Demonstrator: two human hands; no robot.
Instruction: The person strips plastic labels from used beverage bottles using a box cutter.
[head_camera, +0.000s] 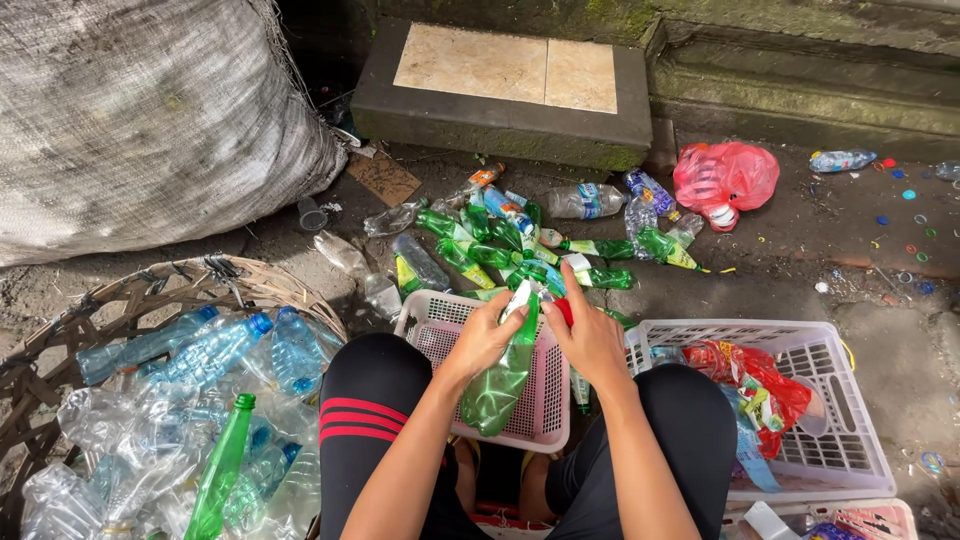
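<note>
While my left hand (482, 338) grips the upper part of a crushed green plastic bottle (503, 372), my right hand (590, 338) closes around its neck, where something red shows under my fingers. I hold the bottle above a pink slotted basket (548, 425) between my knees. Just right stands a white basket (850, 440) holding red and blue wrappers. On my left, a woven basket (150, 285) carries clear bottles with blue caps. Ahead, green bottles with yellow labels (520, 250) lie heaped on the ground near a red plastic bag (725, 175).
</note>
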